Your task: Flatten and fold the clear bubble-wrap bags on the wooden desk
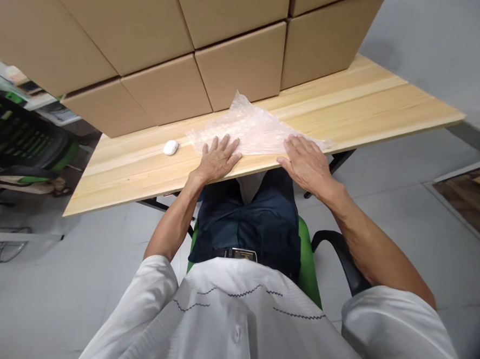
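1. Clear plastic sheet [251,129]: crinkled, bubble-type texture. It is laid flat on the bench [370,109], nr the front edge, approx. centre. One rear corner is seen lifted, just in front of the boxes.
2. Left hand [217,161]: released, palm down, fingers spread. It is laid on the sheet's near-left part, at the bench edge. Nothing is gripped.
3. Right hand [306,163]: released, palm down, fingers extended and angled twd the left. It is rested on the sheet's near-right part, w/ the heel over the bench edge. Nothing is gripped.
4. White oval obj. [170,147]: small, smooth. It is placed on the bench left of the sheet, near the left hand but apart from it. Type can't be told.
5. Cardboard boxes [239,65]: plain brown, closed. They are stacked in rows along the rear of the bench, behind the sheet.
6. Bench: light wood top; dark legs are seen beneath.
7. Green chair [310,265] w/ black armrest [341,256]: occupied by the person, by whom a white shirt, dark trousers and a belt are worn.
8. Floor [384,210]: grey, smooth.
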Available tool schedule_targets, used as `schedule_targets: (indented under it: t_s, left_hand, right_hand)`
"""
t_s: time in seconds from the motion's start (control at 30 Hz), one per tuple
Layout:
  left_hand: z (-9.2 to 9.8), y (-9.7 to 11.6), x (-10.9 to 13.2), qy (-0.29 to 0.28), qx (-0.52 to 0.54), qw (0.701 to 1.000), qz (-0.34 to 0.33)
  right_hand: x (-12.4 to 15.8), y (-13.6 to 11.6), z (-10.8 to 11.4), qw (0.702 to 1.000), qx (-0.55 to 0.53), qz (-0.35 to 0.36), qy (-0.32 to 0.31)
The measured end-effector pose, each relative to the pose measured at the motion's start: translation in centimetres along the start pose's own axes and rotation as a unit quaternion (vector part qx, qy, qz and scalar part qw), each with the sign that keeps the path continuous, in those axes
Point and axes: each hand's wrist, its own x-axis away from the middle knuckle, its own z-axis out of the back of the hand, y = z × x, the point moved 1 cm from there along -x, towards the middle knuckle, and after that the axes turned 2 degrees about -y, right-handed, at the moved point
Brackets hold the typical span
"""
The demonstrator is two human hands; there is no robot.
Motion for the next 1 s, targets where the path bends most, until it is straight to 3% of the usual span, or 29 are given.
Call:
schedule_targets:
  t_s: [0.37,0.5,0.63,0.77,0.87,1.0]
  left_hand:
    - [-0.1,-1.3,0.2,0.035,-0.028,0.999,0.011]
    - [-0.3,-1.5,0.2,0.047,-0.038,0.998,0.017]
    - [-0.5,-1.6,0.6,0.055,-0.052,0.997,0.018]
    - [-0.9,-2.0,0.8,0.061,-0.061,0.996,0.009]
    - [-1.2,-2.4,0.9,0.068,-0.066,0.996,0.000]
    - [-1.2,-2.4,1.1,0.079,-0.056,0.995,0.001]
  right_hand:
    - [-0.3,-0.1,0.9,1.000,0.015,-0.001,-0.018]
    - [-1.4,-2.6,2.5,0.999,0.028,0.002,-0.015]
    - [-4.9,-7.3,2.8,0.996,-0.018,0.068,-0.059]
    - [-10.3,-10.6,0.6,0.984,-0.058,0.104,-0.131]
    - [-13.4,-10.2,-1.1,0.981,-0.062,0.082,-0.164]
    - [-14.6,-7.6,-2.4,0.983,-0.049,0.047,-0.173]
